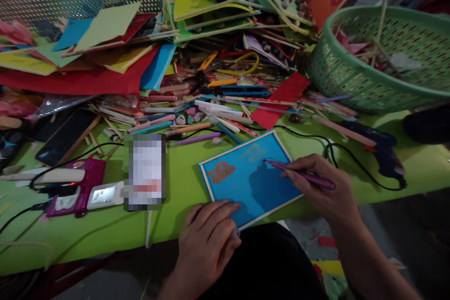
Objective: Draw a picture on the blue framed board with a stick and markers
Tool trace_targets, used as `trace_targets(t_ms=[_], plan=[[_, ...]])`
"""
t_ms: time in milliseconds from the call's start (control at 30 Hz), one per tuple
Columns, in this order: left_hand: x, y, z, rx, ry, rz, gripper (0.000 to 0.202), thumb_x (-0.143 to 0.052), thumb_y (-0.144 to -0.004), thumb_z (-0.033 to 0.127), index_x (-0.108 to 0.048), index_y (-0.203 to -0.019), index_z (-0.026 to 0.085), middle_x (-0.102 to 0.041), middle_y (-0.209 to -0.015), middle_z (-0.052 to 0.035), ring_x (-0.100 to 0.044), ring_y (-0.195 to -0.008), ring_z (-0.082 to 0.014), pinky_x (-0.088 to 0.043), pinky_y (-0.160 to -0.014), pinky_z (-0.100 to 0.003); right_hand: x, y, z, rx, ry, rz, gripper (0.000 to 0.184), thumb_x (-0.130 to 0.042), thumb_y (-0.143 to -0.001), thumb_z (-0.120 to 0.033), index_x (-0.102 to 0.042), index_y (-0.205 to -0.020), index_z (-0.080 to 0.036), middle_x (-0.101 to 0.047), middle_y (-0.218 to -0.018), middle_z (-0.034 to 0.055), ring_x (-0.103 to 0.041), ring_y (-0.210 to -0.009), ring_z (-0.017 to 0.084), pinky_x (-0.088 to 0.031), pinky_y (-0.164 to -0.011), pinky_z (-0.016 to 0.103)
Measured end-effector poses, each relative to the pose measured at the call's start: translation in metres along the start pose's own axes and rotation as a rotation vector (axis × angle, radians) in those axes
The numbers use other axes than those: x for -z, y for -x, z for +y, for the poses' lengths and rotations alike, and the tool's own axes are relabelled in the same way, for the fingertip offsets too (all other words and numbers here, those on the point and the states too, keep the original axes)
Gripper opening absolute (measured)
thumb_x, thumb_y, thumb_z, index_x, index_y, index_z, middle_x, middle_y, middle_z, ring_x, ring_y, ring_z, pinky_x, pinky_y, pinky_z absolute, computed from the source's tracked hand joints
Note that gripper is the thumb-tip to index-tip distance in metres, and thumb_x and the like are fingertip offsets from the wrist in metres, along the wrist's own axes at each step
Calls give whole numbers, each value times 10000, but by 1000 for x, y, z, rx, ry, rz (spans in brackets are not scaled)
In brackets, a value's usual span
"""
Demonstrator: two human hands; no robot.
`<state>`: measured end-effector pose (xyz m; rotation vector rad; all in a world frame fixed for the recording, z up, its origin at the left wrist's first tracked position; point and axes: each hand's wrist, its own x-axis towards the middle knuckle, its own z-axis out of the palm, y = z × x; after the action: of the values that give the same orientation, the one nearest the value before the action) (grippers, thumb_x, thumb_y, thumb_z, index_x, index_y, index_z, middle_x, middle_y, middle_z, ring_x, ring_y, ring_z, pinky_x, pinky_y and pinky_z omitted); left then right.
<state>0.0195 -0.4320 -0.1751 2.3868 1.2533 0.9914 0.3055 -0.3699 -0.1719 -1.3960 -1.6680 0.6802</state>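
A blue board (225,206) edged with thin pale wooden strips lies tilted at the table's front edge. On it are a brown-orange painted shape (221,172) and a fainter greyish drawing (253,151). My right hand (318,185) is closed round a purple pen (316,180), whose tip touches the blue surface near some thin dark curved lines. My left hand (213,234) grips the board's near-left edge, fingers on top and thumb at the rim. A small clear piece shows beside that thumb; I cannot make out what it is.
Pens, sticks and cutters (232,91) crowd behind the board, below stacked coloured cards (211,14). A green basket (379,65) stands at the right, near a glue gun (383,150) with a cord. At left are a blurred-out phone (145,171), a magenta power strip (89,183) and a dark phone (68,136).
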Motion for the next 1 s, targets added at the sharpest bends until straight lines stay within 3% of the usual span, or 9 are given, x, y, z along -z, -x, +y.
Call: trace_targets(t_ms=[300, 633, 900, 1000], plan=[[0, 0, 0, 0, 1, 8, 393, -385, -1144, 368, -681, -932, 220, -823, -1200, -10, -727, -1126, -166, -465, -939, -333, 0, 1, 5, -37, 2, -26, 90, -773, -943, -295, -739, -995, -230, -775, -835, 40, -710, -648, 168, -485, -540, 258], [0, 2, -1, 8, 11, -11, 369, -398, -1139, 365, -678, -946, 221, -816, -1223, -19, -719, -1146, -179, -458, -956, -341, 0, 0, -2, -17, -1, 5, 76, -780, -919, -281, -737, -953, -229, -764, -799, 26, -677, -597, 154, -480, -517, 253], [0, 1, -1, -6, 15, -5, 365, -402, -1140, 362, -669, -936, 220, -816, -1226, -21, -728, -1124, -179, -462, -964, -335, -1, 2, -3, -24, 55, 126, 46, -762, -915, -280, -720, -897, -291, -716, -769, 8, -640, -604, 189, -485, -533, 311], [1, 1, -1, -4, 12, -11, 358, -405, -1136, 355, -677, -943, 224, -816, -1226, -25, -733, -1116, -188, -469, -956, -345, -1, 2, -4, -18, 25, 92, 45, -775, -911, -286, -732, -911, -279, -729, -773, 9, -650, -596, 177, -496, -528, 294]])
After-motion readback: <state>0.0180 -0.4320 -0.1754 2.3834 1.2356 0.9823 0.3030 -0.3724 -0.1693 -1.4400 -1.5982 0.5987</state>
